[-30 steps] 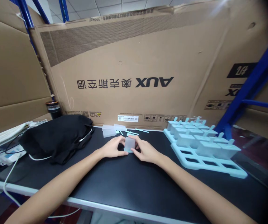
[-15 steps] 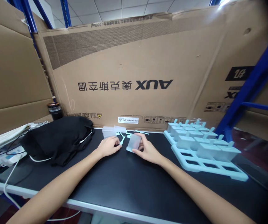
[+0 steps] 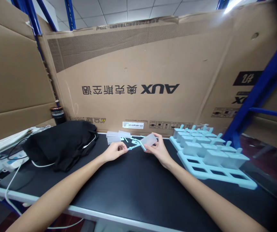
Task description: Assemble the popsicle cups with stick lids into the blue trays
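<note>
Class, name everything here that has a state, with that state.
Left hand, closed on blue stick
Right hand, closed on frosted mold
Blue stick, held, pointing toward the mold
Frosted mold, held, tilted
Blue rack, holding upright molds
Black cloth, heaped, rumpled
Carton, standing, print upside down
Jar, upright

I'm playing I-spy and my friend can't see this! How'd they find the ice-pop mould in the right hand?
Find the huge cardboard panel with upside-down AUX, then the black tabletop before it. Near the middle, the right hand holds a frosted ice-pop mould with a light-blue rim. Only this one is held; others lie by the panel or stand in the rack.
</note>
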Available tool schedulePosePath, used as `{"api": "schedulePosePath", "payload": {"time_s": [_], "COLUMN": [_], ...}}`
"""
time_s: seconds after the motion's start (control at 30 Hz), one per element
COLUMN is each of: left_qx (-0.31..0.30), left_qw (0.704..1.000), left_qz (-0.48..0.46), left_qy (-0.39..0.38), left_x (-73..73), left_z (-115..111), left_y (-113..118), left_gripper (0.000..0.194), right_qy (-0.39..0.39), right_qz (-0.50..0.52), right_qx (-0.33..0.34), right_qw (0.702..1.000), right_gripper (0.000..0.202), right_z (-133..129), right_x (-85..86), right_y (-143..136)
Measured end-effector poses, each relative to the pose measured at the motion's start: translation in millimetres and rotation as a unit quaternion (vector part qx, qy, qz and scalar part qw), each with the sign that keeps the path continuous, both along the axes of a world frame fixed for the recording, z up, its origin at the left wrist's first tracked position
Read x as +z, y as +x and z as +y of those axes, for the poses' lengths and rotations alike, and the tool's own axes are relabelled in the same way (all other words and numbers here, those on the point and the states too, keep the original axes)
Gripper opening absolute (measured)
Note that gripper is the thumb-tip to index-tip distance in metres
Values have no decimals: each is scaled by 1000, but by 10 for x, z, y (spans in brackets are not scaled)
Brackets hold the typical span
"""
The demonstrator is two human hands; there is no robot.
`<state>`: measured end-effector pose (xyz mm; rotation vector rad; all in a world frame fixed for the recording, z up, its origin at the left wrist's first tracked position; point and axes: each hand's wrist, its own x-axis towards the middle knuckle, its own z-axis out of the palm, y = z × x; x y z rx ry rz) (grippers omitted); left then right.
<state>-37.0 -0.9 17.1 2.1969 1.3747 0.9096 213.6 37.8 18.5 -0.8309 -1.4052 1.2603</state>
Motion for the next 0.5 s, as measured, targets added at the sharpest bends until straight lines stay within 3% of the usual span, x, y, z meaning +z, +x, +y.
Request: {"api": "schedulePosePath", "payload": {"time_s": [0.13,0.37,0.5], "left_qx": [-26,-10,-25], "left_qw": [999,998,997], "left_qz": [-36,-64,-72], "left_qy": [-2,-11,-21], "left_x": [5,-1,3], "left_z": [-29,-24,-48], "left_y": [43,42,67], "left_gripper": [24,27,26], "right_qy": [1,9,10], "right_qz": [15,28,18], "right_qx": [8,-14,8], "right_qw": [1000,999,1000], "right_gripper": [87,85,82], "right_z": [-30,-10,-34], "right_x": [9,16,8], "right_y": [-30,-10,-30]}}
